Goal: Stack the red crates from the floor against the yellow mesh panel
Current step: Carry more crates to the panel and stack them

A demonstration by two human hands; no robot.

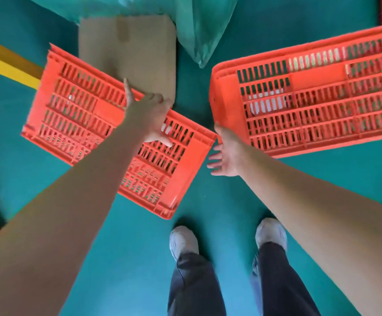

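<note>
A strip of bare floor (pixel 194 94) is left between the left crate (pixel 76 115) and the right crate (pixel 322 94), running toward 12 o'clock. It is closed at 12 by a bag (pixel 199 30) and at 11 by a box (pixel 139 53). Open floor is seen at 6.

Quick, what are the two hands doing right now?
Left hand: grips the left red crate at its rim.
Right hand: open, fingers spread, beside the right red crate, holding nothing.

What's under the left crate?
Beneath the left crate, cardboard pokes out past the far edge, and green floor shows through the slats. How far the cardboard runs underneath is hidden by the crate and the left hand.
</note>
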